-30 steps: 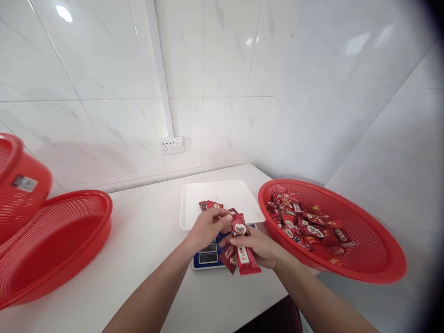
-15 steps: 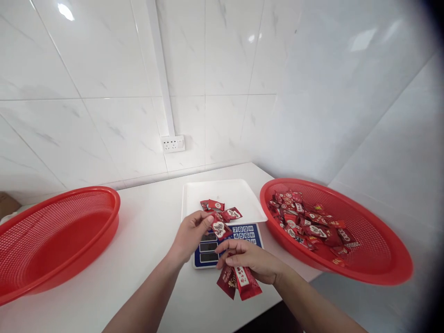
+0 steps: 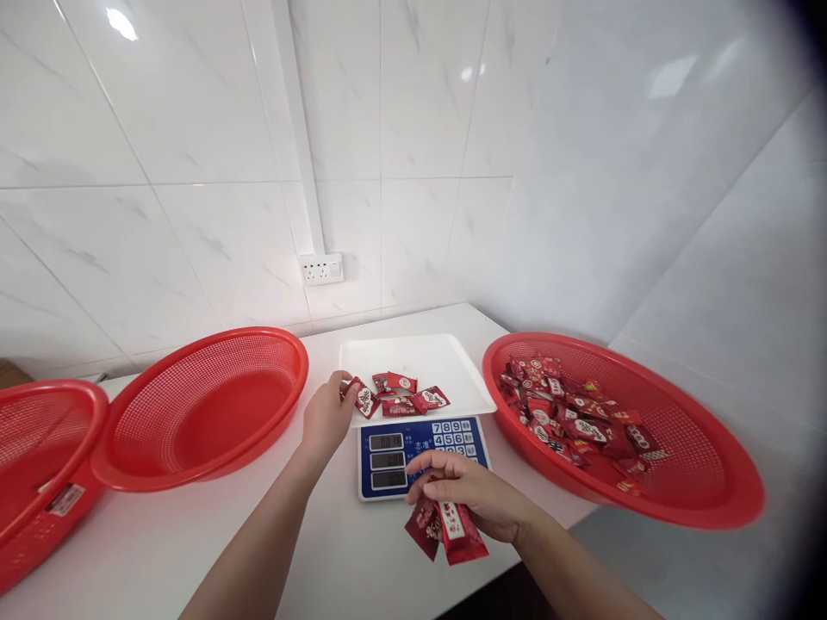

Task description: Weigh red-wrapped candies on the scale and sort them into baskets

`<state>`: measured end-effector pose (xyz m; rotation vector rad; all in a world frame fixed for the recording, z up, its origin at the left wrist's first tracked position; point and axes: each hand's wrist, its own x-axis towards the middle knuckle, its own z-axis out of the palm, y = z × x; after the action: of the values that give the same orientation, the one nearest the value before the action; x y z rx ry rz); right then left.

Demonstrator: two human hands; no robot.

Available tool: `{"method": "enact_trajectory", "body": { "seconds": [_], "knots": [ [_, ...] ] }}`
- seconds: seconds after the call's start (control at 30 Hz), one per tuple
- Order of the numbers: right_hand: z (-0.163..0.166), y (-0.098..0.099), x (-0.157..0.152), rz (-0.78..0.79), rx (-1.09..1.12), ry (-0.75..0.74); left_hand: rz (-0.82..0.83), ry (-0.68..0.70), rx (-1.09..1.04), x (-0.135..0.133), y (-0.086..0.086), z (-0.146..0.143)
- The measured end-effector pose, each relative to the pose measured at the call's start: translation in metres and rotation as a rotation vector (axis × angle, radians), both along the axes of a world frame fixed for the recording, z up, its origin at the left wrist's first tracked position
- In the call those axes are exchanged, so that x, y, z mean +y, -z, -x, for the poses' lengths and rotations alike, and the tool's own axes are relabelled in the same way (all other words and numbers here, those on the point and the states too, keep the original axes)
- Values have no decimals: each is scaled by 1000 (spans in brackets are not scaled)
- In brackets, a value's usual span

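Observation:
My left hand (image 3: 329,415) pinches a small red snack packet (image 3: 365,398) over the left side of the scale's white tray (image 3: 413,353). Several more red packets (image 3: 401,406) lie on that tray near its front edge. In front of the keypad of the blue weighing scale (image 3: 419,430), my right hand (image 3: 471,486) is closed on red snack packets (image 3: 457,532), which hang below its fingers. Part of the keypad is hidden behind this hand. Faint digits show on the scale's displays.
On the right, a red mesh basket (image 3: 704,448) holds a heap of red packets (image 3: 575,422). Another red basket (image 3: 213,465) stands left of the scale, touching a labelled red basket (image 3: 58,525) at the far left edge. A wall socket (image 3: 321,269) is behind the white table (image 3: 342,560).
My left hand has moved left with its packet, away from the display. The left basket stands further right, nearer the scale, and another basket shows beside it. My right hand has barely moved.

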<state>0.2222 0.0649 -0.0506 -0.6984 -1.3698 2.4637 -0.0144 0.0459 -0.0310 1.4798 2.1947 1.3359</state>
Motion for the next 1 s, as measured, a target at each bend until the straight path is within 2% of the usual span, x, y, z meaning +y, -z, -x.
{"method": "enact_trajectory", "body": {
  "seconds": [0.1,0.17,0.33,0.47,0.57,0.7,0.8,0.9,0.97,1.0],
  "knots": [
    [-1,1,-1,3,-1,6,19,13,135,4,4,0],
    [-1,0,-1,7,3,9,25,76,209,5,6,-2],
    [0,1,-3,6,4,12,92,365,327,2,7,-21],
    [1,3,-3,13,-5,16,266,548,511,5,2,-36],
    [1,5,-3,13,9,6,326,592,568,16,-2,-39],
    [-1,4,-3,-2,5,18,316,592,572,35,-8,-41],
    [-3,0,-4,-10,0,65,284,570,576,34,-14,-47],
    [-7,-7,-6,-29,12,212,144,599,444,10,-19,-58],
    [-11,-12,-7,-36,46,359,55,636,163,-14,-19,-67],
    [-12,-14,-8,-38,66,422,60,646,-30,-26,-17,-72]
  ]
}}
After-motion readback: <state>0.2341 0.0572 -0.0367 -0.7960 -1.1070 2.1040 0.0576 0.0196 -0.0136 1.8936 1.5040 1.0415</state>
